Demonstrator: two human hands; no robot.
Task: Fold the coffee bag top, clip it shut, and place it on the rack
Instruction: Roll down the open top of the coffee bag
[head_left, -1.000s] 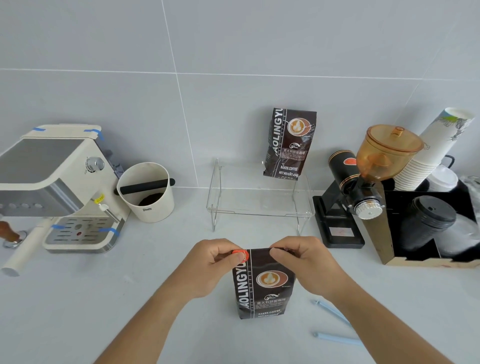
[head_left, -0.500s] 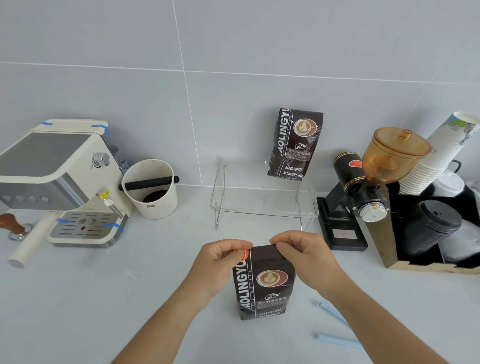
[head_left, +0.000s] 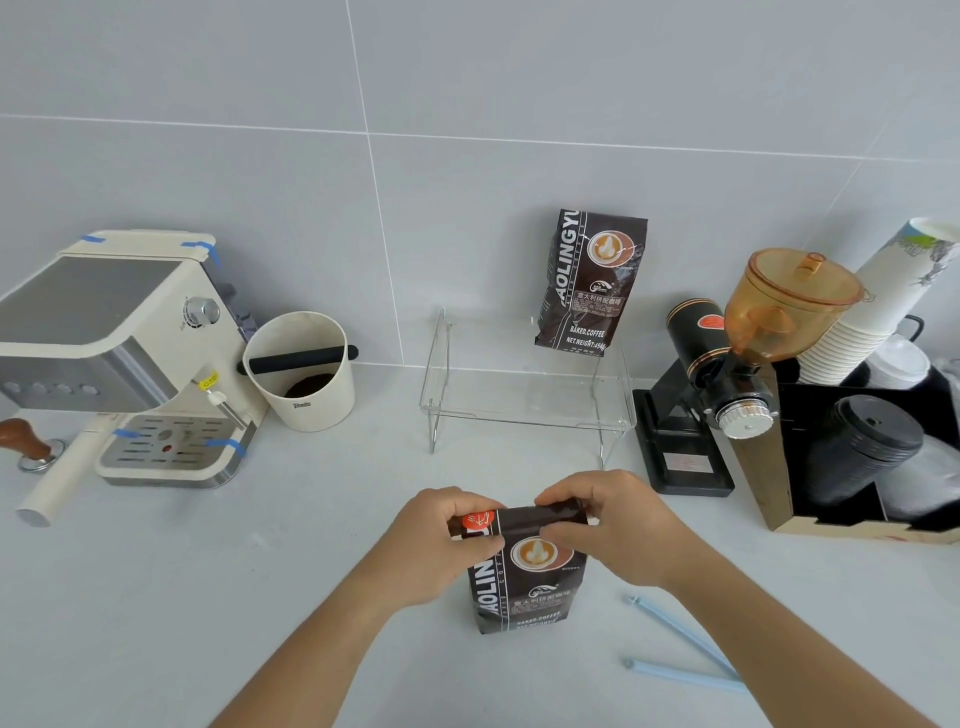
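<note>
A dark brown coffee bag (head_left: 527, 587) stands upright on the white counter in front of me. Its top is rolled over toward me into a flat band with a red spot at the left end. My left hand (head_left: 441, 540) pinches the left end of that fold. My right hand (head_left: 618, 519) pinches the right end. A clear acrylic rack (head_left: 524, 400) stands behind, against the wall, with a second coffee bag (head_left: 589, 283) upright on its right rear part. Two pale blue clip sticks (head_left: 685, 654) lie on the counter to the right of the bag.
At the left stand a cream espresso machine (head_left: 124, 338), a wooden-handled tamper (head_left: 26, 447) and a cream knock box (head_left: 301, 371). To the right are a black grinder with an amber hopper (head_left: 748, 343), stacked paper cups (head_left: 872, 312) and a box of black lids (head_left: 862, 457).
The bag's top has been folded down further toward me, so the bag stands shorter. Both hands kept hold of the fold's ends and moved slightly lower.
</note>
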